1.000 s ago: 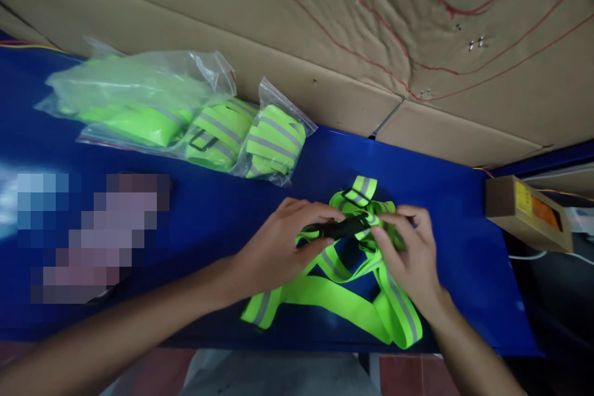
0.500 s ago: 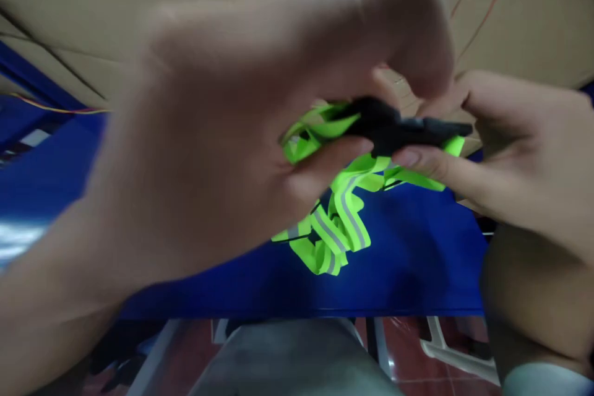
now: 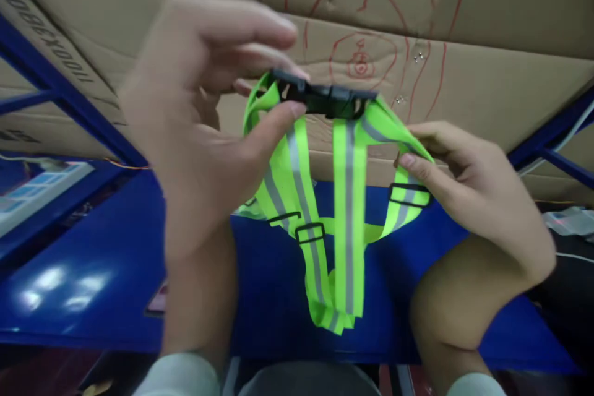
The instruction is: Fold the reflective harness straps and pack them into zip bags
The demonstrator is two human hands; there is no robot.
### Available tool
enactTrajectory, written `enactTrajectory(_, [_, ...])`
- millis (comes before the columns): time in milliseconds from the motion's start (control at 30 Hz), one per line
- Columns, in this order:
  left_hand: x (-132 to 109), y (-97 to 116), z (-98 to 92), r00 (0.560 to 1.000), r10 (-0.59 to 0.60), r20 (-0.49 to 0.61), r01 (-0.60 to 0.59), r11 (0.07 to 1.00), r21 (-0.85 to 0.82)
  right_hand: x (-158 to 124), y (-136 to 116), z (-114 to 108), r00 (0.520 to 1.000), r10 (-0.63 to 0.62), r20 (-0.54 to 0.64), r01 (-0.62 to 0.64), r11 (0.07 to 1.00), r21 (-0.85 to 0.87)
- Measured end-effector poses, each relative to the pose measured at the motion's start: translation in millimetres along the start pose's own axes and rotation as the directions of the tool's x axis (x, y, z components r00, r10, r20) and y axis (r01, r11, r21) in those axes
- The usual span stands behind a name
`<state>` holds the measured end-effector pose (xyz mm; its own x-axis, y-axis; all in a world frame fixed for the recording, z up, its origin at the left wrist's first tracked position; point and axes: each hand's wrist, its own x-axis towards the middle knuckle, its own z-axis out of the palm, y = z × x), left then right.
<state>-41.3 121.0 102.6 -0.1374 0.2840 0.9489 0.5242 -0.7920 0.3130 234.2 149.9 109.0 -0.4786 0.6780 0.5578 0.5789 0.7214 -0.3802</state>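
The left hand [image 3: 199,130] pinches the black plastic buckle [image 3: 320,98]; the right hand [image 3: 477,195], apart from it, pinches the grey-striped neon-green fabric straps [image 3: 342,216] hanging between them above the glossy blue surface [image 3: 394,284]. Should either pinch slip, the loose loops could tangle.

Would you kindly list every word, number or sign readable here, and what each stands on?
"1100X...", upside down on the cardboard strip at left; the rest is blurred.
Dark print on cardboard below it: too incomplete to read.
Red marks on the cardboard wall: too blurred to read surely.
Straps and buckle: no lettering visible.
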Motion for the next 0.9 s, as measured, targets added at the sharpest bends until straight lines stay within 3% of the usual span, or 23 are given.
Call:
enactTrajectory(67, [-5.3, -15.2, 11.1, 0.998, 0.053, -0.029, -0.050, 0.994, 0.093, -4.2, 19.3, 11.6, 0.998, 0.034, 0.056, -0.037, 0.998, 0.057])
enactTrajectory(167, [-11.9, -30.9, 20.5, 0.995, 0.083, -0.058, -0.070, 0.978, 0.196, -3.2, 33.1, 23.2, 0.988, -0.035, 0.153, 0.026, 0.998, 0.060])
enactTrajectory(333, [-18.0, -23.1, 28.8, 0.989, 0.136, 0.051, -0.142, 0.979, 0.149, 13.3, 19.1, 39.7, 0.969, -0.158, -0.188, 0.190, 0.967, 0.169])
enactTrajectory(433, [-20.0, -9.4, 30.3, 0.982, 0.128, 0.142, -0.147, 0.980, 0.136, 19.0, 5.9, 52.4, 0.962, -0.178, -0.208, 0.213, 0.964, 0.158])
enactTrajectory(533, [-21.7, -5.6, 32.3, 0.970, 0.150, 0.193, -0.177, 0.975, 0.134, 19.1, -3.4, 64.1, 0.932, -0.152, -0.329, 0.201, 0.972, 0.120])
enactTrajectory(600, [-22.9, -13.2, 35.3, 0.979, 0.115, 0.170, -0.136, 0.983, 0.121, 18.6, -6.6, 70.1, 0.898, -0.140, -0.416, 0.187, 0.980, 0.074])
enactTrajectory(667, [-24.2, -26.9, 39.0, 0.983, -0.013, 0.182, 0.005, 0.999, 0.041, 19.3, -7.0, 74.9, 0.859, -0.166, -0.484, 0.202, 0.979, 0.023])
enactTrajectory(733, [-25.2, -40.1, 42.5, 0.945, -0.145, 0.292, 0.170, 0.983, -0.061, 21.5, -5.2, 79.2, 0.834, -0.214, -0.509, 0.236, 0.972, -0.021])
enactTrajectory(800, [-25.8, -46.2, 45.5, 0.911, -0.202, 0.361, 0.260, 0.958, -0.119, 24.5, -2.7, 83.2, 0.830, -0.242, -0.503, 0.252, 0.966, -0.048])
enactTrajectory(900, [-26.5, -38.2, 49.8, 0.937, -0.229, 0.264, 0.285, 0.938, -0.195, 27.6, -1.5, 87.8, 0.840, -0.232, -0.490, 0.236, 0.970, -0.054])
